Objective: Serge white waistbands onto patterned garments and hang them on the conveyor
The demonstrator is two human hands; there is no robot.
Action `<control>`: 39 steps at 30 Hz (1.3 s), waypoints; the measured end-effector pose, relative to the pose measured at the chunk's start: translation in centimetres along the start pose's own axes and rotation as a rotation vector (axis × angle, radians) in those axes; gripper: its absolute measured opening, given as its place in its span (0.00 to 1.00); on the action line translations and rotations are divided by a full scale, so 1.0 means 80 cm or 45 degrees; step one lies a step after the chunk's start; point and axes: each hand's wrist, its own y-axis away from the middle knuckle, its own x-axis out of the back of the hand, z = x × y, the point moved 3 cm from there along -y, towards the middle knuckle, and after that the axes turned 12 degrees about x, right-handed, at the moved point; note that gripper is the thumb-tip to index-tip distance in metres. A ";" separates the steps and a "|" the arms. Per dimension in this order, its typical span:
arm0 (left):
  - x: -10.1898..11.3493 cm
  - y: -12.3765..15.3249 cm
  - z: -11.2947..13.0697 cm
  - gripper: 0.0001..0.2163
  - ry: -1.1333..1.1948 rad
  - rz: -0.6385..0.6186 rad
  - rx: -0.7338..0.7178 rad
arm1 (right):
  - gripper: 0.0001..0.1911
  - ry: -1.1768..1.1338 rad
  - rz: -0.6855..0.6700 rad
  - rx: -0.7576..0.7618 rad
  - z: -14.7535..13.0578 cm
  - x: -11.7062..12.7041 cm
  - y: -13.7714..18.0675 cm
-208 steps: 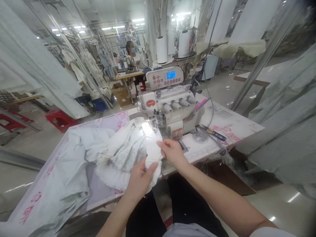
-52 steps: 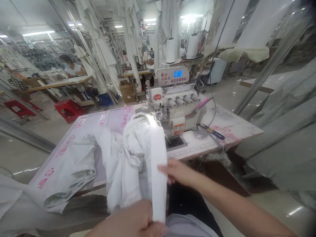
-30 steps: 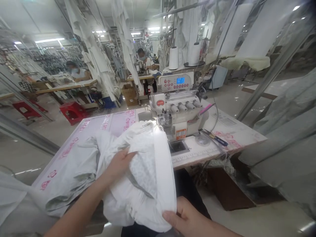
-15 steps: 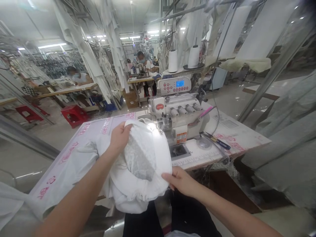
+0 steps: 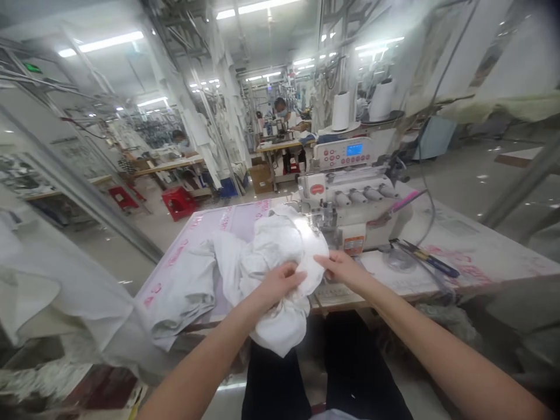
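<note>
A bunched white garment point(image 5: 280, 251) lies at the front of the sewing table point(image 5: 464, 256), part of it hanging over the near edge. My left hand point(image 5: 277, 286) is closed on a fold of this cloth. My right hand point(image 5: 343, 269) pinches the cloth's right edge just in front of the white overlock sewing machine point(image 5: 350, 201). More pale cloth point(image 5: 179, 291) trails off to the left across the table.
A control panel with a blue display point(image 5: 345, 153) and two thread cones point(image 5: 341, 111) stand behind the machine. Scissors or a tool point(image 5: 426, 256) lie right of it. Red stools point(image 5: 177, 201) and other seated workers point(image 5: 282, 114) are beyond. Hanging cloth point(image 5: 52, 280) fills the left.
Both hands have come together on the garment near the machine; the left hand dropped from the top of the bundle to its front. The camera has swung left.
</note>
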 end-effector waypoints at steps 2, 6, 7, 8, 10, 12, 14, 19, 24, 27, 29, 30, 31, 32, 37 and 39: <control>0.003 0.013 -0.002 0.16 0.050 -0.026 0.001 | 0.23 -0.020 0.017 -0.016 -0.002 0.000 -0.003; -0.031 0.082 -0.025 0.18 -0.230 -0.360 0.038 | 0.24 -0.077 0.065 -0.073 -0.001 -0.015 0.022; -0.044 0.104 -0.035 0.19 -0.310 -0.443 0.040 | 0.24 -0.102 0.038 -0.110 0.002 -0.025 0.039; -0.055 0.124 -0.045 0.19 -0.350 -0.508 0.045 | 0.25 -0.137 -0.027 -0.152 0.006 -0.038 0.061; -0.071 0.154 -0.063 0.18 -0.313 -0.597 0.078 | 0.26 -0.234 -0.266 -0.251 0.014 -0.070 0.110; -0.079 0.168 -0.070 0.17 -0.199 -0.654 0.095 | 0.26 -0.310 -0.447 -0.273 0.019 -0.098 0.154; -0.082 0.168 -0.069 0.16 -0.118 -0.694 0.078 | 0.25 -0.350 -0.497 -0.261 0.022 -0.112 0.179; -0.074 0.129 -0.052 0.18 -0.015 -0.808 0.049 | 0.25 -0.306 -0.423 -0.128 0.018 -0.105 0.180; -0.028 0.038 -0.037 0.21 0.109 0.351 -0.020 | 0.24 -0.222 -0.319 -0.049 0.012 -0.096 0.178; 0.000 0.009 -0.034 0.26 -0.287 0.920 -0.102 | 0.23 -0.212 -0.294 -0.032 0.010 -0.093 0.177; 0.012 0.003 -0.035 0.22 -0.645 0.961 -0.078 | 0.23 -0.195 -0.292 -0.007 0.006 -0.090 0.175; 0.017 0.002 -0.037 0.18 -0.788 0.896 -0.046 | 0.23 -0.186 -0.291 0.008 0.004 -0.090 0.174; 0.022 0.004 -0.038 0.16 -0.853 0.784 -0.014 | 0.22 -0.181 -0.288 0.022 0.002 -0.089 0.173; 0.027 0.008 -0.038 0.16 -0.867 0.679 -0.014 | 0.22 -0.177 -0.283 0.033 0.000 -0.089 0.173; 0.049 0.029 -0.006 0.16 -0.701 0.603 -0.221 | 0.21 -0.168 -0.254 0.037 0.002 -0.088 0.175; 0.055 0.027 0.007 0.16 -0.651 0.694 -0.198 | 0.22 -0.130 -0.223 -0.002 0.007 -0.083 0.170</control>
